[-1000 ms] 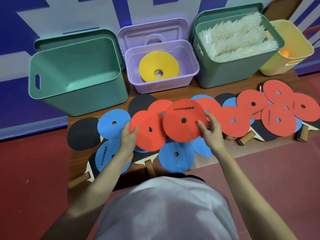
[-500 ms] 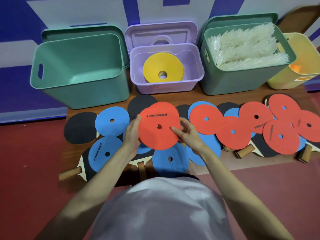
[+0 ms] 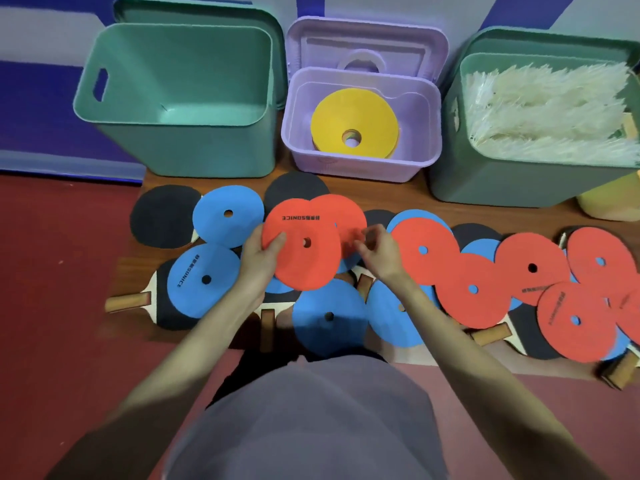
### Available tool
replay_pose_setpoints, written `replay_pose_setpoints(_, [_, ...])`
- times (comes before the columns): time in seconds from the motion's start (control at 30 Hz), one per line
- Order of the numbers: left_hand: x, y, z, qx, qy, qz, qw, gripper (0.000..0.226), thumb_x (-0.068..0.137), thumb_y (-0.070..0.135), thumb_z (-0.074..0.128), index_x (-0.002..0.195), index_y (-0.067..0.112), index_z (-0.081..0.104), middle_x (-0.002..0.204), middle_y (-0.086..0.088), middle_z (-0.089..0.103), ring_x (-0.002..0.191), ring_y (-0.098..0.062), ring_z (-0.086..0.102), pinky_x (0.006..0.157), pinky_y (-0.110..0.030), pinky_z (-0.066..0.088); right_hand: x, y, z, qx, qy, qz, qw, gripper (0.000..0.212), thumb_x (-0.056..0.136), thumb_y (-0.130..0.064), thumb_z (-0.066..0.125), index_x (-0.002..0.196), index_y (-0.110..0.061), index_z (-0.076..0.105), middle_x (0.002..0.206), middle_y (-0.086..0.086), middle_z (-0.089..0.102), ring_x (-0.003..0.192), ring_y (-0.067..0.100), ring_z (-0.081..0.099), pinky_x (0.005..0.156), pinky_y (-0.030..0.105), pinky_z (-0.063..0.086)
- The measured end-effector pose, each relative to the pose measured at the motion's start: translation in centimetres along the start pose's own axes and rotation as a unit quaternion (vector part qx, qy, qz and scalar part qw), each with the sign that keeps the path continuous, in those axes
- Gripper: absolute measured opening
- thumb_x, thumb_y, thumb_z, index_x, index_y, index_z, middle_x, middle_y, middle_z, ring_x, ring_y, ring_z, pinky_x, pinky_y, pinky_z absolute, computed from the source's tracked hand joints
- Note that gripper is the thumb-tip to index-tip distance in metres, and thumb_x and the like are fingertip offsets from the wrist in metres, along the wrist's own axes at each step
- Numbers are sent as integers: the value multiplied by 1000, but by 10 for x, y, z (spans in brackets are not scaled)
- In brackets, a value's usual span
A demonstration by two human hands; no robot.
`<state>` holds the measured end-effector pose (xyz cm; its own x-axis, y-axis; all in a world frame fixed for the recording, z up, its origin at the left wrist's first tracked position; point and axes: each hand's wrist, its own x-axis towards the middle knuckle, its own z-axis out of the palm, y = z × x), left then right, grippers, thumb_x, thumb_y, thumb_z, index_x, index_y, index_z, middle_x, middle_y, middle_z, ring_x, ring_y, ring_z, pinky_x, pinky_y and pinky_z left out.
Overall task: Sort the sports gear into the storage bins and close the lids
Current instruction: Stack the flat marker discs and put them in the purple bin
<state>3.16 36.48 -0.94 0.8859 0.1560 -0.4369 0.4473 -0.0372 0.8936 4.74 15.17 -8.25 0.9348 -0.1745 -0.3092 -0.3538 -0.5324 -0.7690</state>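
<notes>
My left hand (image 3: 261, 259) grips the left edge of a red disc (image 3: 301, 261) with black lettering, held just above the pile. A second red disc (image 3: 341, 220) sits partly behind it, and my right hand (image 3: 375, 249) pinches its right edge. Blue discs (image 3: 227, 216), more red discs (image 3: 426, 251) and black table tennis paddles (image 3: 162, 216) lie overlapping on the wooden board. Behind them stand an empty green bin (image 3: 104, 109), a purple bin (image 3: 360, 168) holding yellow discs (image 3: 353, 123), and a green bin (image 3: 485, 181) full of white shuttlecocks (image 3: 547, 109).
A yellow bin (image 3: 609, 202) shows at the far right edge. The lids of the three front bins lean open against the blue and white wall. Red floor (image 3: 62, 323) surrounds the board. My grey cap brim fills the bottom centre.
The two red discs came together from apart into an overlapping pair. Both hands have shifted slightly left with them, and the view has moved closer to the bins.
</notes>
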Motion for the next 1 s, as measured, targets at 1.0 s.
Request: replay_pose_setpoints(1.0, [-11, -19, -26, -65, 130, -42, 989, 21, 100, 17, 49, 120, 19, 56, 106, 8, 62, 99, -10, 59, 81, -25, 48, 27, -4, -21, 42, 0, -18, 999, 22, 89, -3, 57, 109, -5, 66, 88, 10, 67, 74, 21, 60, 74, 43, 53])
